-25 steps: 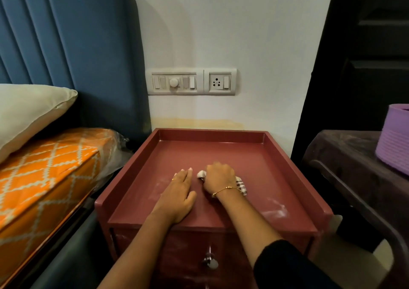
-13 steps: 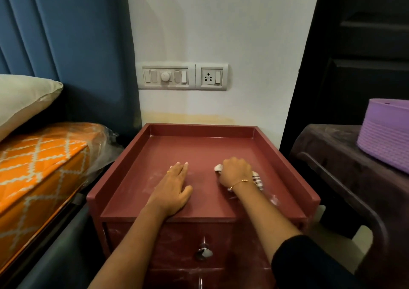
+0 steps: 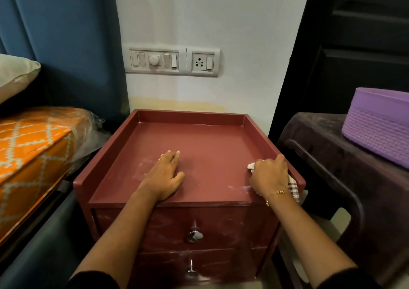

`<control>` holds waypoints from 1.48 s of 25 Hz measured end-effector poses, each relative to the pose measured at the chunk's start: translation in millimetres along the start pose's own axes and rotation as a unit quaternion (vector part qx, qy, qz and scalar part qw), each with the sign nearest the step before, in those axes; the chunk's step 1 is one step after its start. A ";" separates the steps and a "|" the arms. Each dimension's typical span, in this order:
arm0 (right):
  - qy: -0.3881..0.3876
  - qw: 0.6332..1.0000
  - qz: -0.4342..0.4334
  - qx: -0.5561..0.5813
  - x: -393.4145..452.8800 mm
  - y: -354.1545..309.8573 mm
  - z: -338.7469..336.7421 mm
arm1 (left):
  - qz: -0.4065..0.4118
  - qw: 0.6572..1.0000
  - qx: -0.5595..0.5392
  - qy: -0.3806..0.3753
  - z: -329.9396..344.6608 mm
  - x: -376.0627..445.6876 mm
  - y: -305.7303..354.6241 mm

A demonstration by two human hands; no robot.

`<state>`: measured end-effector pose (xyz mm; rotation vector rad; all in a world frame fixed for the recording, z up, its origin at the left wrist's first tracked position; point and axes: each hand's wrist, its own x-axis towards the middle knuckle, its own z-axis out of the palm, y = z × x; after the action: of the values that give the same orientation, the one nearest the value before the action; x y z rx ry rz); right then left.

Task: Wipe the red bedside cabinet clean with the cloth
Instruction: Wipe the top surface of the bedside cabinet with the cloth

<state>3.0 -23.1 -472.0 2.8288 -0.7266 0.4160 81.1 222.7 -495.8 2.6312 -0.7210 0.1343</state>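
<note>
The red bedside cabinet (image 3: 205, 142) stands against the white wall, its top a shallow tray with raised rims, and white dust smears show near the front. My left hand (image 3: 164, 175) lies flat, palm down, on the front middle of the top and holds nothing. My right hand (image 3: 269, 175) is closed on a checked cloth (image 3: 293, 185) and presses it against the inner side of the right rim. Most of the cloth is hidden under the hand; a white corner sticks out at the left.
Two drawers with metal knobs (image 3: 194, 235) face me below the top. A bed with an orange patterned mattress (image 3: 31, 149) and a pillow sits at the left. At the right, a dark table (image 3: 332, 155) carries a purple basket (image 3: 378, 127). Switches and a socket (image 3: 172, 61) are on the wall.
My right hand slid the cloth from the middle of the top to the right rim. My left hand stayed flat in place. The camera view shifted slightly.
</note>
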 end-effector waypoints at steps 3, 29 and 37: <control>0.016 0.998 0.032 0.055 8.4 -26.2 -3.6 | 0.011 1.000 0.010 0.008 -1.5 -0.5 2.9; 0.019 0.976 -0.116 0.181 -24.2 -121.4 -20.6 | -0.008 0.998 -0.017 0.054 -7.1 -10.3 5.8; -0.003 0.987 -0.089 0.131 -3.3 -85.8 -9.3 | -0.159 0.974 0.155 0.039 -90.9 -22.0 -52.4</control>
<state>40.6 54.6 -474.0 3.1077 -0.4427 0.5058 90.0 311.2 -436.0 2.9778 -0.2610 0.2762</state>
